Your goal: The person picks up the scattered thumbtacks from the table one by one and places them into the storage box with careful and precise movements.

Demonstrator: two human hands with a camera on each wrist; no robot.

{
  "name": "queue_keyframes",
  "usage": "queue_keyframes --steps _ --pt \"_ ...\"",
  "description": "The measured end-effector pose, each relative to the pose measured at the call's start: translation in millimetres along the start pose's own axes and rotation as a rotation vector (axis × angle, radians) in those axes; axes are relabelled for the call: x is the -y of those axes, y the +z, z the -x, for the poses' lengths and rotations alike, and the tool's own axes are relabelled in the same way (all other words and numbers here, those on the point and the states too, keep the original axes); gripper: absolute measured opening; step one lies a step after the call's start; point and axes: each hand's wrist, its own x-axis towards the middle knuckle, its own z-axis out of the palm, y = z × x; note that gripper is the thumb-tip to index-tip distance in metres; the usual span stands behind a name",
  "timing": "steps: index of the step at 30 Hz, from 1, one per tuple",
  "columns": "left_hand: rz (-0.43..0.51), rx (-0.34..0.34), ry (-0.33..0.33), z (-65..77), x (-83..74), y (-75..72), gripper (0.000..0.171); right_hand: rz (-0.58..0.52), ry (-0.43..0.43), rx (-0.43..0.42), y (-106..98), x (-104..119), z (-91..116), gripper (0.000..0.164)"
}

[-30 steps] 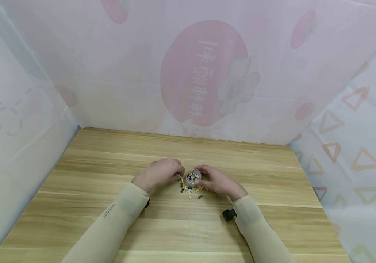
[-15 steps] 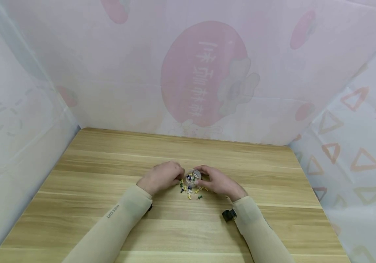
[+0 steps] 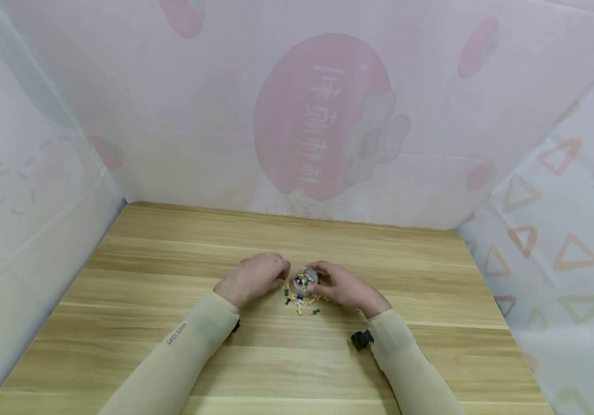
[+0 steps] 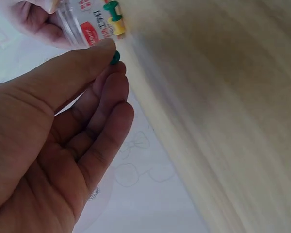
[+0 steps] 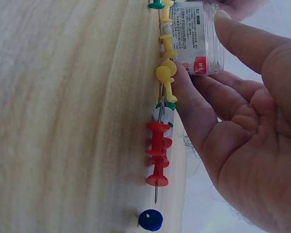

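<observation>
A small clear plastic jar (image 5: 214,41) with a printed label stands on the table, and multicoloured push pins show inside it in the head view. My right hand (image 3: 348,286) grips the jar from the right, thumb on the near side. Just left of the jar is my left hand (image 3: 256,279); in its wrist view, thumb and index finger pinch a green push pin (image 4: 115,58), mostly covered by the fingertips. Loose push pins lie on the near side of the jar, among them a yellow push pin (image 3: 299,310), red push pins (image 5: 157,141) and a blue push pin (image 5: 151,220).
The wooden table (image 3: 297,369) extends on all sides of the hands. Printed cloth walls (image 3: 198,127) stand behind it and at both sides. A black wrist device (image 3: 361,339) sits below the right sleeve's cuff.
My left hand came slightly nearer, and a green push pin beside its fingertips left the table. Since then the hand has shifted slightly up and left. My right hand has kept still on the jar.
</observation>
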Motion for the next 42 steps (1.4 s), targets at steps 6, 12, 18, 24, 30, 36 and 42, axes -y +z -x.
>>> queue_keyframes --steps 6,12,18,24,30,36,42 --pt "0.049 -0.036 -0.002 -1.5 -4.1 -4.8 0.006 0.011 0.009 0.002 0.2 -1.5 -1.2 0.057" --pt "0.122 -0.093 -0.020 -0.9 -8.8 -7.7 0.007 0.014 0.014 0.002 0.8 -2.7 -1.6 0.058" --pt "0.173 -0.130 -0.043 -2.4 -17.5 -6.1 0.005 0.003 0.012 0.010 0.7 -3.6 -1.6 0.057" --pt "0.214 -0.146 -0.046 -4.1 -26.2 -0.9 0.008 -0.008 0.014 0.014 0.5 -3.1 -2.0 0.056" --pt "0.200 -0.152 -0.030 -4.6 -30.1 4.5 0.007 -0.009 -0.015 0.007 0.7 -3.4 -2.1 0.055" --pt "0.169 -0.172 -0.011 -4.7 -30.9 7.4 0.007 0.002 -0.013 0.002 0.4 -0.9 -0.7 0.055" --pt "0.175 -0.181 -0.030 -4.1 -25.2 0.0 0.010 -0.008 -0.005 0.013 -0.4 -1.0 -1.3 0.056"
